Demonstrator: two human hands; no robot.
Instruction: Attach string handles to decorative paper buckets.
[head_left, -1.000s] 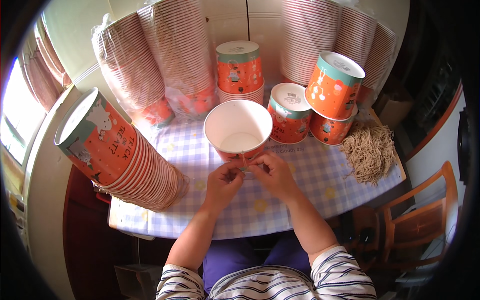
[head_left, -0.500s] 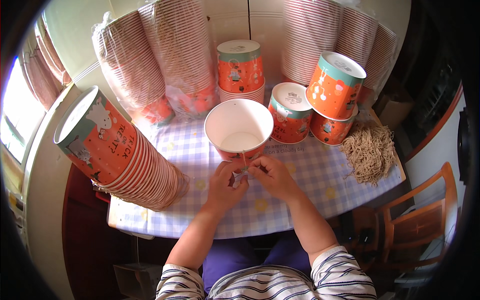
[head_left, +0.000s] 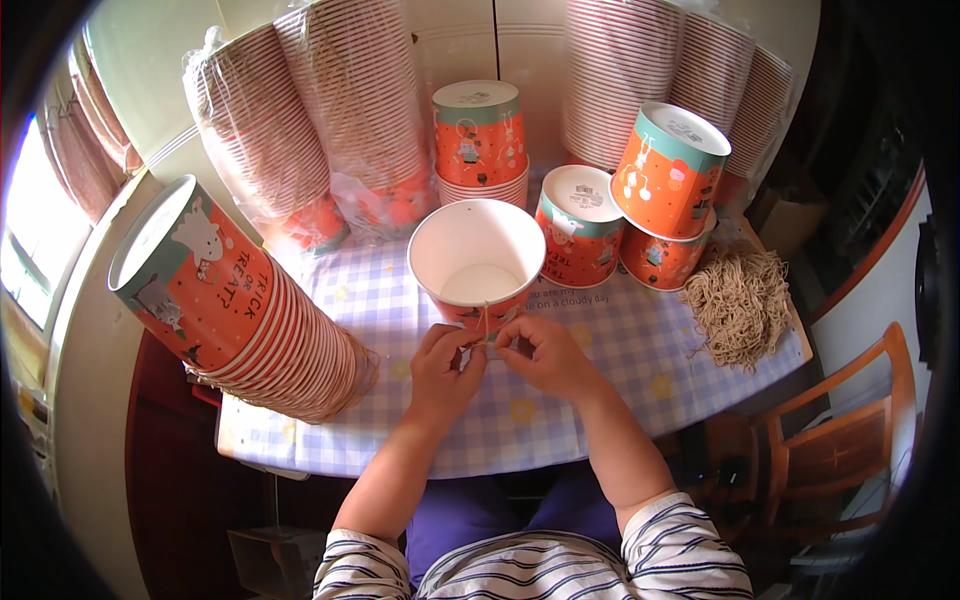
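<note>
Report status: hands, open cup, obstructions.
Left hand and right hand at string, exact grip unclear. Open cup mouth up, string at front. Upturned cup close at right, clear of hands.

The left hand and right hand nearly meet, thumbs and fingers pinched, bare forearms slanting inward.

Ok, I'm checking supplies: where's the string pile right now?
In the head view, the string pile lies near the right edge of the checked cloth, just right of the rightmost orange tubs.
</note>
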